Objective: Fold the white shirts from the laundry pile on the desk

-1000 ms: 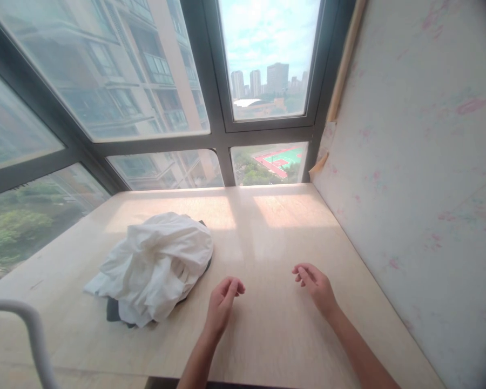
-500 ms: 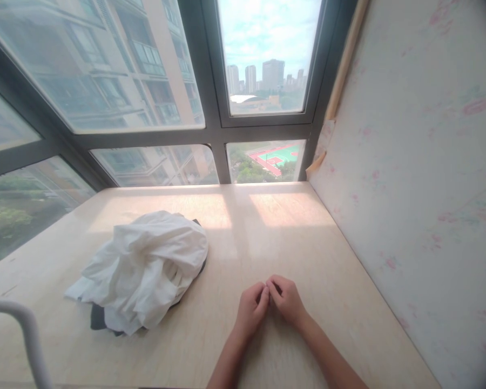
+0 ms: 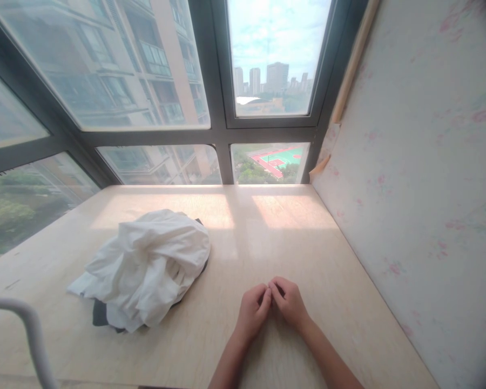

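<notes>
My left hand [image 3: 254, 312] and my right hand [image 3: 290, 302] rest together on the pale wooden table [image 3: 291, 243], fingertips touching, fingers curled in. Nothing shows inside either hand. To their left, apart from them, lies a crumpled heap of white cloth [image 3: 146, 265] with a dark garment [image 3: 100, 313] peeking out from under its near edge.
Large dark-framed windows [image 3: 216, 135] run along the table's far and left sides. A pale wall [image 3: 421, 178] with faint pink marks borders the right edge. A white curved metal tube [image 3: 32, 335] rises at the near left corner.
A second ago my hands were apart with fingers loosely curled; they came together at the near middle of the table and have stayed joined since. The cloth heap has not moved.
</notes>
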The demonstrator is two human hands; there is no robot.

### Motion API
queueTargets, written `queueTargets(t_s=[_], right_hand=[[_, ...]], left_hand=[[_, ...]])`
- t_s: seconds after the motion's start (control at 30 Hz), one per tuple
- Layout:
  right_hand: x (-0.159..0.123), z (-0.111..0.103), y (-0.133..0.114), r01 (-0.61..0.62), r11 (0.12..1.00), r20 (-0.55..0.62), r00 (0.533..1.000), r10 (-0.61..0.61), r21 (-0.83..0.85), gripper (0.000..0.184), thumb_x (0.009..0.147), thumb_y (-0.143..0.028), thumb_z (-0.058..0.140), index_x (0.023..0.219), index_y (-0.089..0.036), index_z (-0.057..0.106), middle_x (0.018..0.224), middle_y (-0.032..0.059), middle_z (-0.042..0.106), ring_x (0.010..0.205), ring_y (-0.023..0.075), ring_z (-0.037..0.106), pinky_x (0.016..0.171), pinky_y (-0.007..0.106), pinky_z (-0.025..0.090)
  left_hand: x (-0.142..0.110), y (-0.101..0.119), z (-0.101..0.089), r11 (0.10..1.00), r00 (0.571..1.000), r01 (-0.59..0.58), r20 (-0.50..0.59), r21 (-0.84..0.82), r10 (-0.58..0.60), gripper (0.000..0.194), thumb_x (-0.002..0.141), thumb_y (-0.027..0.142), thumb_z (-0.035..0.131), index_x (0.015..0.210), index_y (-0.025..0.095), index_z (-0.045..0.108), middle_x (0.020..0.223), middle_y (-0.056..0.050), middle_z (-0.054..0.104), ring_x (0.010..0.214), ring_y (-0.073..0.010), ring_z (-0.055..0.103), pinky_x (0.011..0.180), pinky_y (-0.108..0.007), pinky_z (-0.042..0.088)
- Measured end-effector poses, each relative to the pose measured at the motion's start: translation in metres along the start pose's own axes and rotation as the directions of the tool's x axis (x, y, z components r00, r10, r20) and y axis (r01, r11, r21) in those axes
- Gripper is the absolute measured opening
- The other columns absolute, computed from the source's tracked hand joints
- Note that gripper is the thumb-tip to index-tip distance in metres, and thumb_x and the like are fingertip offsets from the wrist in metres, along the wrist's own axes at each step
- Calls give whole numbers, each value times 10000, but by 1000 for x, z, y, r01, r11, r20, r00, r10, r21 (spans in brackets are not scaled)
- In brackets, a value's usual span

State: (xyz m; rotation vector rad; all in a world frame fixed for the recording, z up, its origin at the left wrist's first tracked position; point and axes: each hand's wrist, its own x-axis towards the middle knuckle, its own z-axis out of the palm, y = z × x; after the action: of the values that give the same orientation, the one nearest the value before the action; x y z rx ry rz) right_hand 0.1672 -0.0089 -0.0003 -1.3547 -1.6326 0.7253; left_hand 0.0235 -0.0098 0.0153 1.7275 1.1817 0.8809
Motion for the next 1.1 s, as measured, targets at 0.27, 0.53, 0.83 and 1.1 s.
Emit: queueTargets(t_s=[0.27, 0.53, 0.83, 1.1], right_hand=[[0, -1, -1, -6, 1000, 5, 1000, 6, -4, 336, 955, -334, 419, 680, -183, 539, 645, 2, 549, 618, 129, 490, 606, 243, 352], [0, -1, -1, 1, 1000, 13, 1000, -1, -17, 342, 959, -341, 408, 670, -191, 510, 641, 1, 536, 617, 132, 485, 603, 243, 348], [0, 0, 2, -1, 1000, 17, 1000, 1, -24, 341, 963, -339, 410, 672, -189, 506, 637, -6, 529, 612, 127, 483, 599, 241, 341], [-1, 0, 0, -24, 1000, 51, 998, 25, -17, 362, 974, -383, 406, 692, -192, 531, 649, 0, 547, 622, 133, 496, 612, 246, 351]], left_hand=[[0, -2, 1, 1000, 1000, -7, -5, 3, 7, 417, 962, 464, 400, 688, 179, 533, 633, -8, 545, 612, -134, 468, 586, -252, 333], [0, -1, 1, 1000, 1000, -10, -8, 8, 10, 404, 966, 446, 400, 688, 180, 524, 633, -8, 545, 617, -134, 469, 591, -254, 326], [1, 0, 0, 999, 999, -31, -30, 11, 31, 405, 958, 439, 411, 669, 179, 521, 616, -3, 536, 599, -130, 468, 580, -249, 331], [-5, 6, -5, 997, 985, -58, -159, 49, 65, 437, 969, 434, 397, 658, 182, 573, 633, -20, 605, 611, -138, 552, 610, -246, 411]])
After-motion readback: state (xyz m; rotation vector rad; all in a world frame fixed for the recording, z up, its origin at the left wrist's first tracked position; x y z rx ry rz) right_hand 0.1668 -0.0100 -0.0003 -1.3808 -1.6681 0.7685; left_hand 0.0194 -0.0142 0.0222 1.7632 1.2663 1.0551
